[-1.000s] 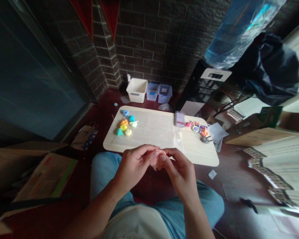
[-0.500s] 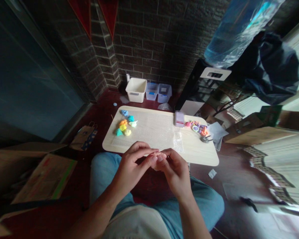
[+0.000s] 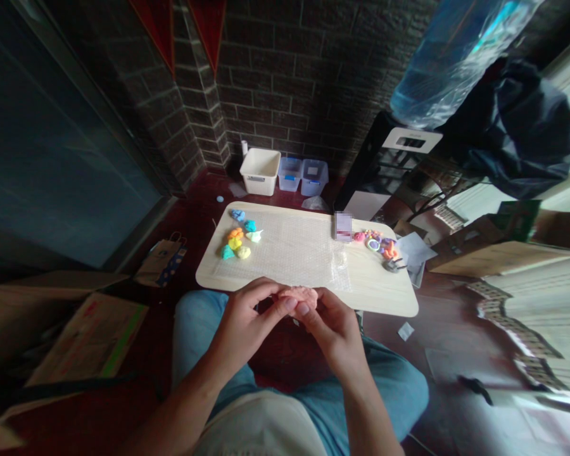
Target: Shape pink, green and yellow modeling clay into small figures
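Lump of pink dough [image 3: 308, 296], one, is being held between the left hand [image 3: 246, 316] and the right hand [image 3: 336, 327], near the front edge of the counter [image 3: 384, 292]. Left grip is grasping its left side, thumb pressing. Right grip is grasping its right side, thumb pressing. Clear textured sheet [image 3: 289, 248] is lying flat across the counter's middle. Coloured lumps [image 3: 235, 242] are lying clustered at the left end. Small coloured pieces [image 3: 373, 245] are resting at the right end, beside a blurred pale item [image 3: 342, 227].

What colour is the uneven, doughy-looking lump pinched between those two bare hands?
The uneven, doughy-looking lump is pale pink; it shows best in the head view.
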A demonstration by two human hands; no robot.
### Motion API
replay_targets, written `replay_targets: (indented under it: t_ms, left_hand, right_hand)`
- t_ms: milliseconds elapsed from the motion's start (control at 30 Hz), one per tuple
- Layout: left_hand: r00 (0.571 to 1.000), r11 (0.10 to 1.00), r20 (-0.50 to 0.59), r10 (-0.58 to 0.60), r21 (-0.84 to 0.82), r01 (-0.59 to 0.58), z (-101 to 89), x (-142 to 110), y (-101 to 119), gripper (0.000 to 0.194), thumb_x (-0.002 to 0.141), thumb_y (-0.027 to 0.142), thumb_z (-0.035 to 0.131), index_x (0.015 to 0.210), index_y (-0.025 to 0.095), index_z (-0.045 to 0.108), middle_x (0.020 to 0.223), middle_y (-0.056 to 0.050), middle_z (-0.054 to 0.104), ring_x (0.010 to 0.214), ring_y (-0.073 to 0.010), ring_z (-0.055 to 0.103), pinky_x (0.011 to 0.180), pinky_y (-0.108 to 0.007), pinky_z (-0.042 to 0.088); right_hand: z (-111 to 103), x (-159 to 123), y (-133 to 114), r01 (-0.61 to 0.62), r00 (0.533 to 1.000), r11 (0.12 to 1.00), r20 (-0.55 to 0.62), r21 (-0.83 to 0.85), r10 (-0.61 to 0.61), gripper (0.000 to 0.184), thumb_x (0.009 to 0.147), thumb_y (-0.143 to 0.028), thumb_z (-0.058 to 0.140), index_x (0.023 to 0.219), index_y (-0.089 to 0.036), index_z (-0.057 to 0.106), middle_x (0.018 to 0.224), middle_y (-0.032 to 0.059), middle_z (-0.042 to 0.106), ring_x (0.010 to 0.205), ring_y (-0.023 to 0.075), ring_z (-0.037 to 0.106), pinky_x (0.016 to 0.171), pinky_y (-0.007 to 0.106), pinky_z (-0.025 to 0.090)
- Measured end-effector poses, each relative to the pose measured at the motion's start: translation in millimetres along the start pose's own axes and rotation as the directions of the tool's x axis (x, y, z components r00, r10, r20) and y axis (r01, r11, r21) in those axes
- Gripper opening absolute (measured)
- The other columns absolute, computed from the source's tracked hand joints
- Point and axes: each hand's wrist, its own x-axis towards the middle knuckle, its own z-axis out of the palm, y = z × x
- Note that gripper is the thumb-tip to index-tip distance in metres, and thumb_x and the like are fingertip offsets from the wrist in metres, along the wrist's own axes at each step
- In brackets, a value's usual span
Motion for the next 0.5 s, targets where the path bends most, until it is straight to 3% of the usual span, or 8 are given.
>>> replay_targets:
  t_ms: [167,300,500]
  left_hand:
    - [1.0,1.0,0.009,-0.022,0.014,0.022,1.3,-1.5,1.8,0.017,0.087,0.034,0.064,0.081,0.018,0.068,0.084,-0.002,0.07,0.084,-0.0148,0.064,0.075,-0.024,0.048]
    - [0.995,0.991,0.063,-0.08,-0.103,0.086,4.2,-1.8,4.6,0.017,0.087,0.034,0.065,0.097,0.021,0.07,0.1,-0.003,0.073,0.097,-0.0161,0.066,0.088,-0.025,0.048]
    - [0.983,0.961,0.115,-0.14,-0.223,0.163,6.1,-0.2,2.0,0.024,0.088,0.036,0.063,0.106,0.024,0.072,0.11,-0.004,0.074,0.104,-0.0183,0.067,0.09,-0.027,0.051]
  right_hand:
    - [4.2,-1.7,0.4,0.018,0.996,0.998,-0.083,-0.057,-0.023,0.019,0.086,-0.036,0.067,0.082,-0.018,0.065,0.068,-0.001,0.06,0.064,0.0115,0.055,0.059,0.022,0.043]
    - [5.6,-1.1,-1.1,0.009,0.995,1.0,-0.103,-0.018,-0.011,0.021,0.086,-0.038,0.065,0.08,-0.019,0.064,0.06,-0.0038,0.055,0.054,0.0089,0.048,0.051,0.02,0.04]
    - [-3.6,-1.3,-2.4,0.094,0.986,0.964,-0.114,-0.248,-0.126,0.018,0.09,-0.037,0.061,0.094,-0.02,0.065,0.084,0.0036,0.068,0.073,0.0149,0.062,0.065,0.026,0.049]
